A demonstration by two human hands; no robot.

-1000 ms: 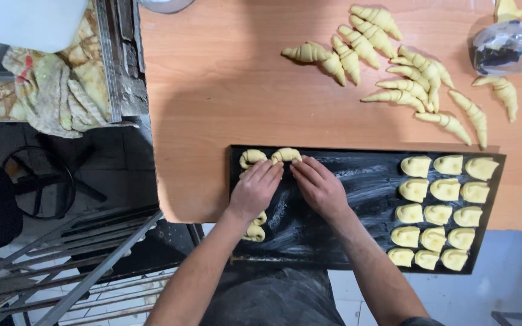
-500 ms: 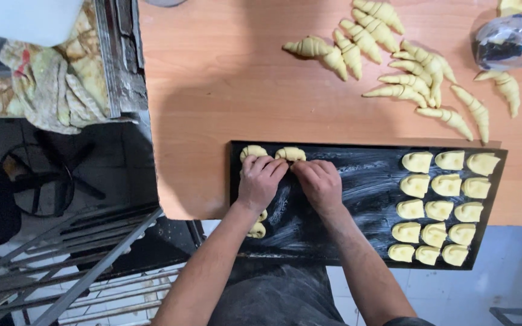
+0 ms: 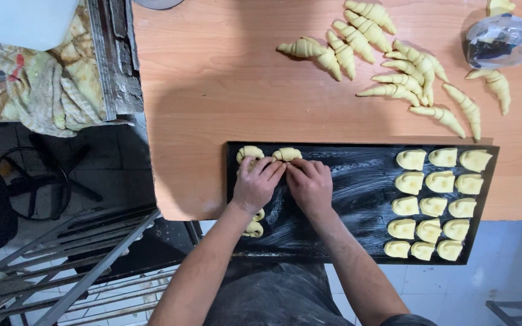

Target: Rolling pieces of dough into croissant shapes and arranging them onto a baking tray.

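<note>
Pressing down side by side, your two hands sit at the left end of the dark baking tray (image 3: 357, 181), in the lower middle of the frame. Your left hand (image 3: 256, 186) lies palm down, fingers together and pointing up-frame, with its fingertips touching the near edge of the shaped dough piece (image 3: 287, 154) at the tray's upper left. Your right hand (image 3: 310, 184) is likewise flat, fingers curled slightly, its fingertips just below and to the right of that same piece. Neither hand pinches anything clear of the tray; whether the fingertips grip the dough or only rest against it cannot be told.

The dough piece lies directly up-frame of the gap between your hands, its long axis running left to right along the tray's top edge. Both hands are about equally near.

A second shaped piece (image 3: 249, 153) sits just left of it. More pieces (image 3: 253, 228) show below your left wrist, partly hidden. Fifteen or so shaped pieces (image 3: 433, 202) fill the tray's right end. Rolled crescents (image 3: 394, 57) lie on the wooden table (image 3: 212, 90) in the upper right, near a wrapped bundle (image 3: 498, 40).
</note>
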